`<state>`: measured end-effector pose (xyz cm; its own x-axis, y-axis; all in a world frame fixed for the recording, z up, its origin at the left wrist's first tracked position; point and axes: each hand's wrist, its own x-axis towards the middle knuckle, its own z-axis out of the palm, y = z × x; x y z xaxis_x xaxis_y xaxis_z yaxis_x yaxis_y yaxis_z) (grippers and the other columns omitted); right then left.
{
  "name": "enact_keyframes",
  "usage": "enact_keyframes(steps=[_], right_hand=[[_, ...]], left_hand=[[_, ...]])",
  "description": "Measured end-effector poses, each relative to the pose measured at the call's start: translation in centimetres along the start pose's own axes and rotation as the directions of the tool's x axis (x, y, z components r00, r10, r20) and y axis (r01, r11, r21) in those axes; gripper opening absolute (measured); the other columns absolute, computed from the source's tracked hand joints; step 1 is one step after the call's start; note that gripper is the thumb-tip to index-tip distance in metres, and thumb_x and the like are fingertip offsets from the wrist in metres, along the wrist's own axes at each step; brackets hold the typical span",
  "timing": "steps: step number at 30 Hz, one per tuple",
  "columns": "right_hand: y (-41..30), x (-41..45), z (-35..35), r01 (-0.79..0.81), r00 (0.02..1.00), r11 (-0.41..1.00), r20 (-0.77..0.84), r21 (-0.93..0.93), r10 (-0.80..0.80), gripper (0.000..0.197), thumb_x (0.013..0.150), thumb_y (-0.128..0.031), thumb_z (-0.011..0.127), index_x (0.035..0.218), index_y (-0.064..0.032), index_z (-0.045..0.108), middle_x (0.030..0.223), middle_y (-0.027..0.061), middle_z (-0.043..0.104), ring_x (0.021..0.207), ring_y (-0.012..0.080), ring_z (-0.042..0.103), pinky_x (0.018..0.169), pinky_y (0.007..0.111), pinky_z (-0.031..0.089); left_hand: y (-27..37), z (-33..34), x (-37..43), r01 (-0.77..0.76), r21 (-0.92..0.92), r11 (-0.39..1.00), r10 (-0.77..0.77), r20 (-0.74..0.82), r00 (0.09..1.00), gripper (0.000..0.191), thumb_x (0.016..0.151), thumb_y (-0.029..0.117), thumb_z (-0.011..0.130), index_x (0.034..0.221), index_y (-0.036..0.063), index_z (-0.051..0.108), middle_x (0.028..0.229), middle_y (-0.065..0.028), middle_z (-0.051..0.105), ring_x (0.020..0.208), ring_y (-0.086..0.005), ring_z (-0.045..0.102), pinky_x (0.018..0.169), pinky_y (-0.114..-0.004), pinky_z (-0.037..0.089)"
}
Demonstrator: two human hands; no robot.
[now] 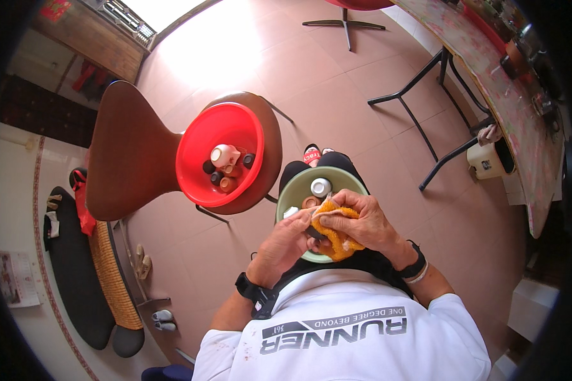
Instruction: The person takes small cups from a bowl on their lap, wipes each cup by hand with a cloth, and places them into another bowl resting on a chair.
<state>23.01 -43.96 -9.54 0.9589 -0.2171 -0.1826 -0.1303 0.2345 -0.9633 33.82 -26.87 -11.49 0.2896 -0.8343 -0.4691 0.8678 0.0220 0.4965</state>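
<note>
Over a pale green basin (291,186) on my lap, my left hand (286,238) grips a small dark cup (314,232), mostly hidden by fingers and cloth. My right hand (362,219) is closed on an orange terry cloth (339,240), which it presses against the cup. Inside the basin lie a white cup (321,187), a brown cup (311,202) and a white piece of crockery (291,212) partly covered by my left hand. To the left, a red plastic basin (186,157) holds a white pitcher-like vessel (224,155) and several small dark and brown cups (228,184).
The red basin rests on a brown chair (128,152). A table with a patterned cover (505,95) runs along the right, with a black metal frame (419,119) and a cream bin (486,159) below. A dark padded bench (76,266) and grey shoes (163,320) are at the left.
</note>
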Motion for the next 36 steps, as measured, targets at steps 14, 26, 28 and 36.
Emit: enact_keyframes(steps=[14,26,28,36], right_hand=[[1.1,-0.4,1.6,0.502,0.809,0.474,0.199,-0.723,-0.553,0.015,0.074,0.001,0.069,0.088,-0.0009,0.064,0.095,0.0162,0.063,0.086,0.0340,0.063,0.074,0.037,0.054],[1.3,-0.4,1.1,0.201,0.979,0.922,0.026,-0.330,-0.204,0.022,0.081,-0.011,0.077,0.099,-0.0016,0.068,0.094,0.0101,0.063,0.089,0.0224,0.065,0.081,0.030,0.053],[1.3,-0.1,1.4,0.404,0.881,0.689,0.052,-0.601,-0.471,0.022,0.072,-0.005,0.079,0.091,-0.0037,0.068,0.086,0.0141,0.064,0.084,0.0321,0.065,0.074,0.034,0.054],[1.6,-0.3,1.9,0.309,0.882,0.717,-0.092,-0.625,-0.461,0.024,0.075,-0.008,0.080,0.087,-0.0024,0.060,0.084,0.0155,0.064,0.072,0.0302,0.066,0.064,0.036,0.053]], left_hand=[[0.8,-0.6,-0.3,-0.166,0.211,0.963,0.155,0.066,0.986,0.031,0.090,0.003,0.067,0.120,-0.0004,0.058,0.110,-0.0080,0.063,0.090,-0.0155,0.064,0.072,-0.028,0.056],[1.4,-0.1,-0.7,-0.203,0.290,0.935,0.187,0.080,0.979,0.038,0.093,0.006,0.065,0.128,-0.0024,0.056,0.116,-0.0093,0.062,0.096,-0.0146,0.062,0.079,-0.026,0.053],[1.6,-0.4,-0.8,-0.109,0.213,0.971,0.096,0.072,0.993,0.034,0.098,0.017,0.060,0.125,-0.0030,0.058,0.102,-0.0069,0.064,0.078,-0.0129,0.064,0.067,-0.023,0.051],[1.4,0.0,-1.4,-0.058,0.247,0.967,0.057,0.009,0.998,0.028,0.098,0.016,0.061,0.118,-0.0030,0.061,0.093,-0.0044,0.063,0.065,-0.0090,0.061,0.060,-0.022,0.051]])
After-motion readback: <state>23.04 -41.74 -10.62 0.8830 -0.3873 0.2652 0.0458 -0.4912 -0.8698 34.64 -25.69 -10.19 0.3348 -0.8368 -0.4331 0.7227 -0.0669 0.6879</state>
